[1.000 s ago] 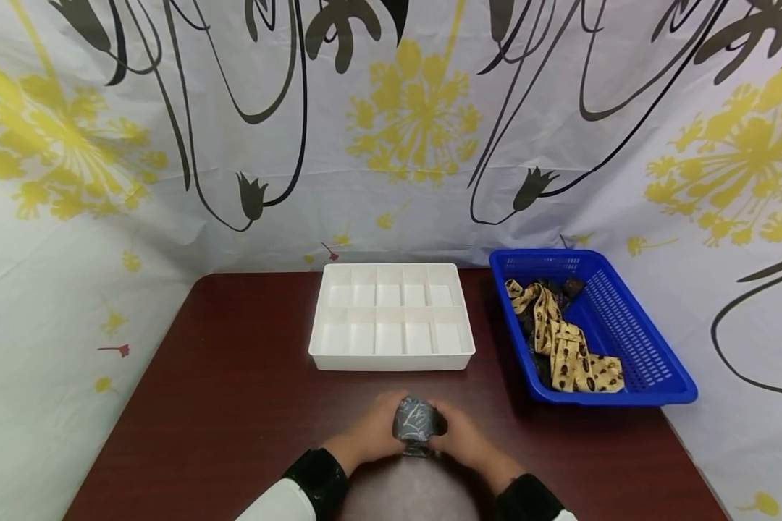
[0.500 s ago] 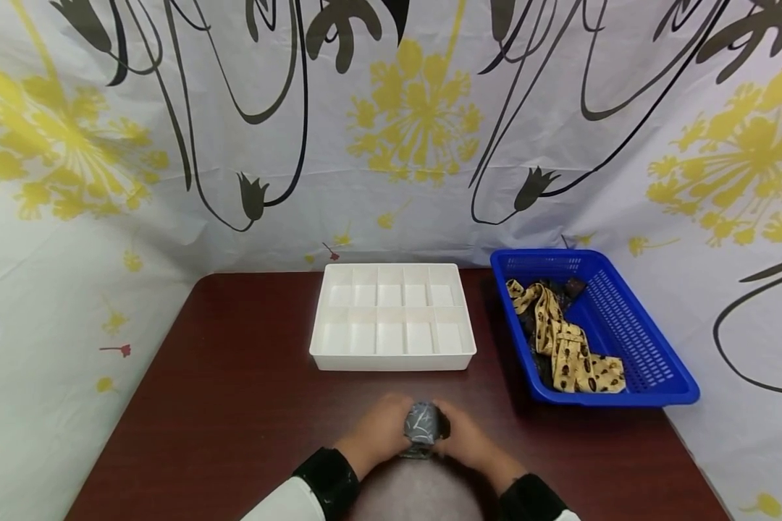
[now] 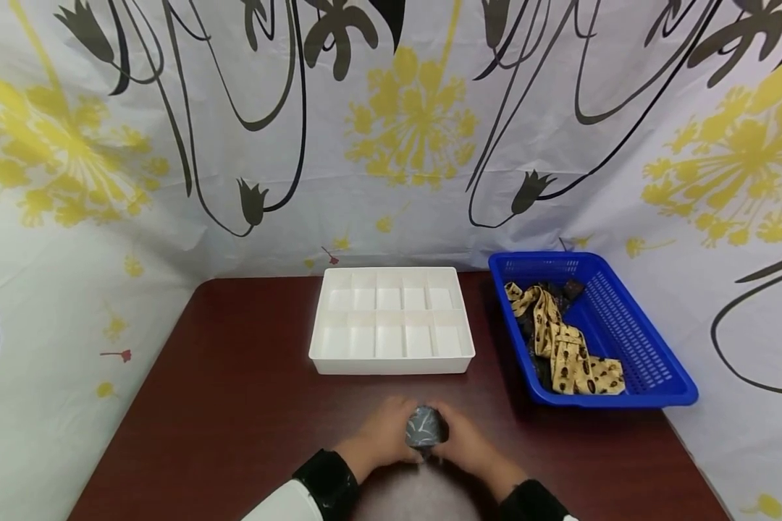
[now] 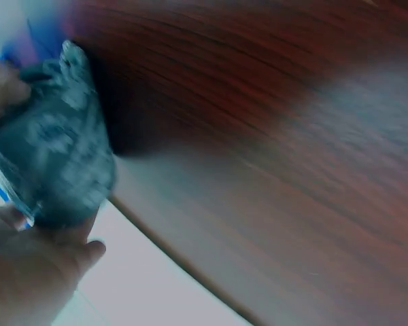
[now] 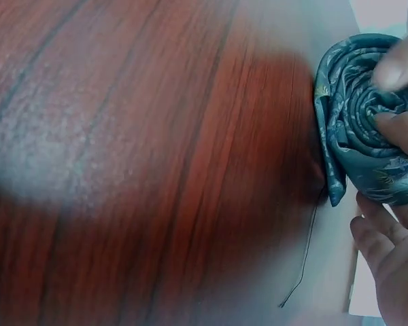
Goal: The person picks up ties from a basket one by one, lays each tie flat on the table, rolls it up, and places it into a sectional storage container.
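Observation:
A dark grey-blue patterned necktie (image 3: 425, 427), wound into a roll, is between the two hands near the front of the table. My left hand (image 3: 389, 430) grips its left side, and my right hand (image 3: 467, 440) holds the right side. In the right wrist view the coiled end of the necktie (image 5: 367, 112) faces the camera, with fingertips pressed at its spiral centre. A pointed tail lies against the outside of the coil, and a thin dark thread (image 5: 308, 244) trails below. In the left wrist view the rolled necktie (image 4: 61, 149) is blurred, with fingers above and below it.
A white divided tray (image 3: 392, 365) stands at the table's back middle, its compartments holding nothing. To the right, a blue basket (image 3: 652, 354) holds yellow patterned neckties (image 3: 563, 347) and dark folded cloth. Patterned curtain surrounds the brown table (image 3: 234, 405) at the back and sides.
The roll has shifted slightly right, then turned between the fingers. The flat tail below it has drawn in, leaving only a narrow tip showing in the head view.

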### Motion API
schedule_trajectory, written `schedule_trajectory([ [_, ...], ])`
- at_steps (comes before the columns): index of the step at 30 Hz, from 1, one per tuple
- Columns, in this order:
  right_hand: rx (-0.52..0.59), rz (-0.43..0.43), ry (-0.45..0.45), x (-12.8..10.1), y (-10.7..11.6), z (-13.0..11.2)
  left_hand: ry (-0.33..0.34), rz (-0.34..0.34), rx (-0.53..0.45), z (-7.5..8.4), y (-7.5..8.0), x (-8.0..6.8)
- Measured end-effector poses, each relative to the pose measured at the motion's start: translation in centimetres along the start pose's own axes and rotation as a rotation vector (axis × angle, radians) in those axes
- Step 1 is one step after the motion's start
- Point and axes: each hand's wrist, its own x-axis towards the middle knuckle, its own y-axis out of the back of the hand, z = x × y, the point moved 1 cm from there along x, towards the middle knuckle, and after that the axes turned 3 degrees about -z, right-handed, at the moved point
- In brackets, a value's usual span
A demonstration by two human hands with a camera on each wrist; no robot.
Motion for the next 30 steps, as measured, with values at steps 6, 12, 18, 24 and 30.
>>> schedule_trajectory([
  [6, 0.132, -0.004, -0.005, -0.1, 0.0, 1.4, 0.140, -0.067, -0.490, -1.9, 0.2, -0.6],
  [12, 0.246, -0.014, -0.026, -0.2, -0.3, 2.0, 0.298, -0.096, -0.841, -1.9, -0.8, -0.2],
  [18, 0.255, -0.045, -0.001, -0.3, -0.5, 1.7, 0.325, -0.117, -0.992, -2.0, -1.4, 0.1],
  [24, 0.107, -0.090, 0.231, 0.1, 0.0, 0.6, 0.243, -0.170, -0.973, -2.4, -0.7, 0.1],
  [30, -0.083, -0.134, 0.485, 1.0, 0.4, -0.8, 0.127, -0.229, -0.892, -2.5, 0.1, 0.6],
])
